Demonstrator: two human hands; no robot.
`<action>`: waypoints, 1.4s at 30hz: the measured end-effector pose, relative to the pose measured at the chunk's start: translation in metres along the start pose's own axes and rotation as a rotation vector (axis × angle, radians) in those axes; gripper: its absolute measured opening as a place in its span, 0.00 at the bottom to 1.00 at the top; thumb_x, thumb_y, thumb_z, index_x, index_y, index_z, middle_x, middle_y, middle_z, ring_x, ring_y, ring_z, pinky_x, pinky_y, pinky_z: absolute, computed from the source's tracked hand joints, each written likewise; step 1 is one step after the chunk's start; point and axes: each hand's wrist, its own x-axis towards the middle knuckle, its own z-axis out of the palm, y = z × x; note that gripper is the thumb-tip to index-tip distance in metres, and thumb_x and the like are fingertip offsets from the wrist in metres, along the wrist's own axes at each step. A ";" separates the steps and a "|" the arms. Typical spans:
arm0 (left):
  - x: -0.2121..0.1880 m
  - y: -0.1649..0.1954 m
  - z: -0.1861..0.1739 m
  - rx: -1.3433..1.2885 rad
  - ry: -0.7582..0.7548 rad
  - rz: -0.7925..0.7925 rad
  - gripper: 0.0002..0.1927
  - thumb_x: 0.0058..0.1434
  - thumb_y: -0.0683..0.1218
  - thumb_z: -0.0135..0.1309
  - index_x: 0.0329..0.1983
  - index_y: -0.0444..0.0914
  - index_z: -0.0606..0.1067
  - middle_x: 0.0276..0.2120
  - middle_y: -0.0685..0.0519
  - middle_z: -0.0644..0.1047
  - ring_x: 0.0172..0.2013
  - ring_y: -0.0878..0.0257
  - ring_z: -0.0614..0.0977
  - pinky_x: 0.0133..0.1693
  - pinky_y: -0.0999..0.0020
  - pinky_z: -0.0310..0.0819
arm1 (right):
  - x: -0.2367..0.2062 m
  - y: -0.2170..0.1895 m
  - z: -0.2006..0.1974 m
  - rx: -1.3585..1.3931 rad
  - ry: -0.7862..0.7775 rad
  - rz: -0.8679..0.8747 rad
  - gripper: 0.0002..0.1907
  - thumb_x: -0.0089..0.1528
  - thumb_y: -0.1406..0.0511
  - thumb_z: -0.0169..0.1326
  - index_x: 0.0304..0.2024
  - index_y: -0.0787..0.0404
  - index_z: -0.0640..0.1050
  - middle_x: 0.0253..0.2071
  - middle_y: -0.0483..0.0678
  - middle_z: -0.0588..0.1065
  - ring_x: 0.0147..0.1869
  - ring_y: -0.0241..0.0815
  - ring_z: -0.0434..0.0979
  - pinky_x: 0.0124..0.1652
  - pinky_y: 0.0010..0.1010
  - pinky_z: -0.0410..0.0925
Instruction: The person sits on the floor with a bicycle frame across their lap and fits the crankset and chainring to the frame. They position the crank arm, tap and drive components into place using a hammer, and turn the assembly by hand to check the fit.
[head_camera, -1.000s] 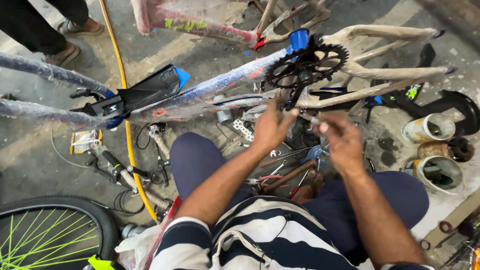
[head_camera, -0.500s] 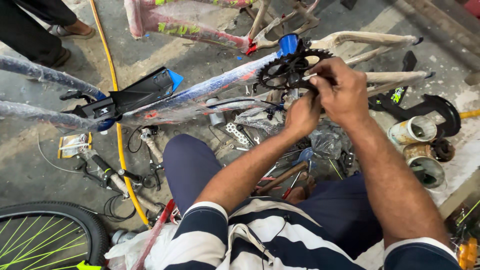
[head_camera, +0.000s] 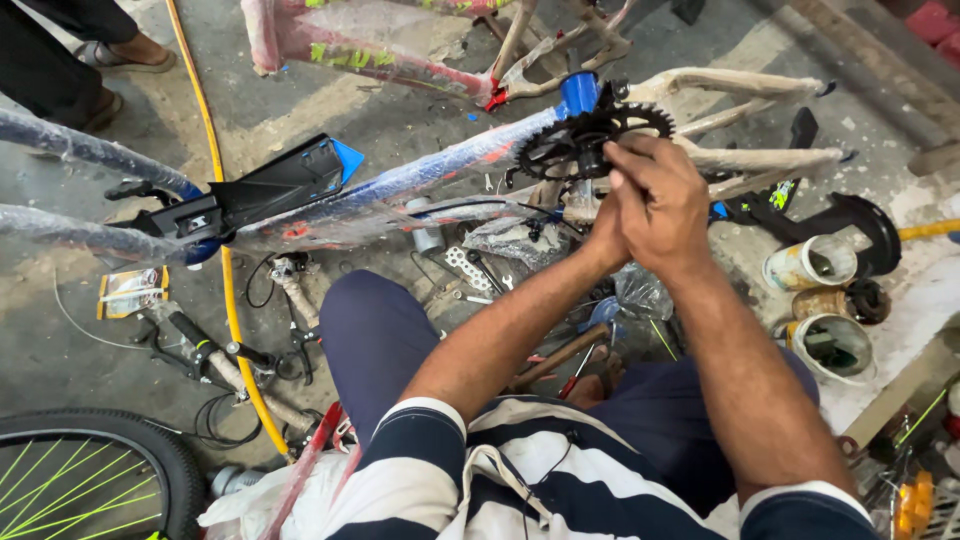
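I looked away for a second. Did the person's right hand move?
Yes. The right hand went up and left, from beside the tins to the black toothed metal chainring on the blue plastic-wrapped bicycle frame.

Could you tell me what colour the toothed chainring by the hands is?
The chainring is black, seen best in the head view.

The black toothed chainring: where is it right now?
Head view, upper centre: the black toothed chainring sits on the plastic-wrapped blue bicycle frame, just left of the right hand, below the blue seat tube.
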 end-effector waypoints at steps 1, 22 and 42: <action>0.000 0.000 0.000 0.042 -0.006 0.024 0.16 0.65 0.47 0.53 0.54 0.36 0.71 0.48 0.49 0.78 0.49 0.60 0.79 0.47 0.63 0.78 | 0.000 0.000 -0.002 -0.026 -0.012 -0.016 0.15 0.64 0.73 0.57 0.54 0.65 0.81 0.54 0.57 0.77 0.60 0.55 0.77 0.60 0.40 0.69; -0.080 0.022 -0.083 0.387 0.103 -0.173 0.18 0.67 0.53 0.58 0.52 0.36 0.80 0.42 0.51 0.83 0.41 0.65 0.82 0.46 0.69 0.76 | -0.126 0.061 0.017 0.180 0.189 0.375 0.13 0.74 0.68 0.61 0.58 0.64 0.75 0.47 0.53 0.76 0.49 0.45 0.76 0.52 0.30 0.72; -0.215 -0.008 -0.224 -0.120 0.658 -0.679 0.16 0.71 0.55 0.54 0.42 0.37 0.79 0.23 0.63 0.67 0.21 0.74 0.61 0.23 0.75 0.51 | -0.326 0.134 0.236 -0.374 -1.662 0.308 0.16 0.65 0.58 0.49 0.53 0.50 0.79 0.54 0.54 0.78 0.58 0.58 0.78 0.52 0.52 0.72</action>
